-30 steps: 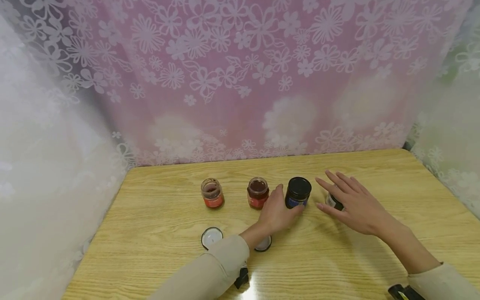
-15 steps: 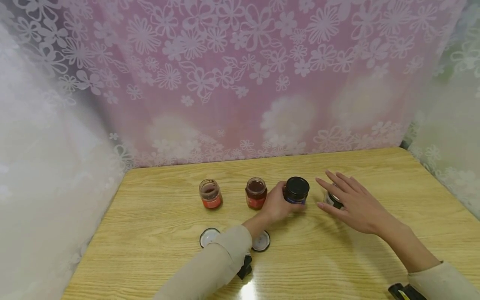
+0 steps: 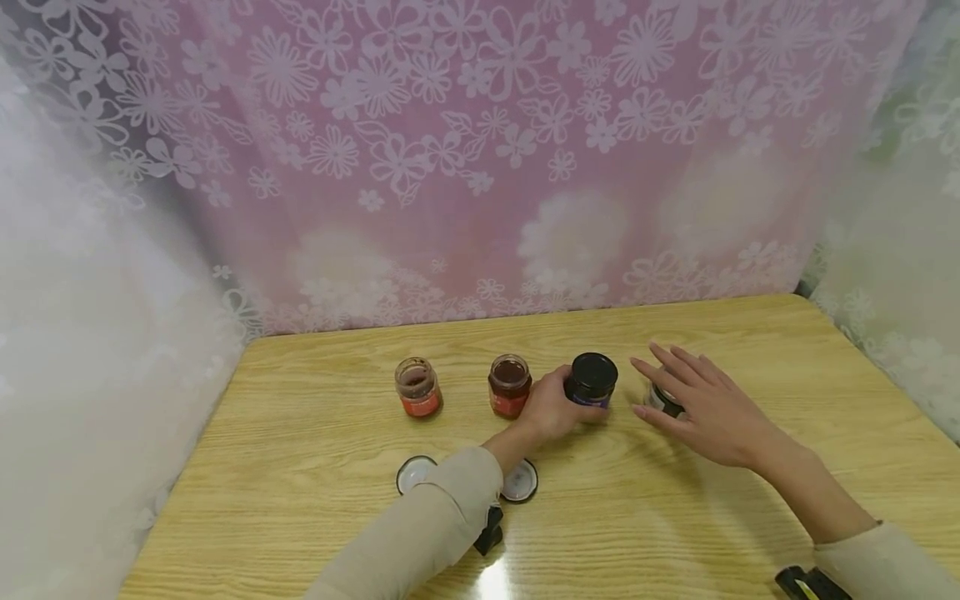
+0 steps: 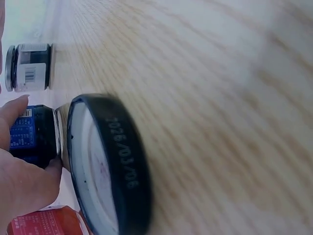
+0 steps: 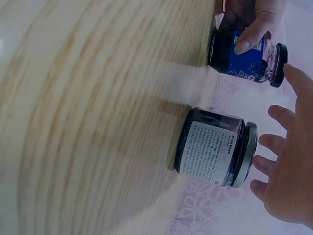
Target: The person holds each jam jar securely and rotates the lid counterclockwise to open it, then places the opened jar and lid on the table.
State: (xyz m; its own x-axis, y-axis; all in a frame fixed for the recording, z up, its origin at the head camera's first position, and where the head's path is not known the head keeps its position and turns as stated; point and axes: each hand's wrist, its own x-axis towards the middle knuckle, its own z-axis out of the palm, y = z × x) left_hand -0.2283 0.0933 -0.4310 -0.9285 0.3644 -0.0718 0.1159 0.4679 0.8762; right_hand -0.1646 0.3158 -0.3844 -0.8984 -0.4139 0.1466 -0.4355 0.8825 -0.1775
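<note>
My left hand grips a dark glass jar with a blue label and a black lid, standing on the table. Its thumb lies across the blue label in the right wrist view. My right hand is held over a second jar, with a white label and a silvery lid, its fingers spread and apart from the glass. From the head view, this white-labelled jar is partly hidden by that hand. Both jars have their lids on.
Two lidless jars with red labels stand left of my left hand, one outer jar and one nearer jar. Upturned lids, a left lid and a right lid, lie in front of them. A floral curtain hangs behind the wooden table.
My left hand has closed round the blue-labelled jar, its fingers moving behind the glass. The right hand stays nearly where it was. The view has shifted slightly.
</note>
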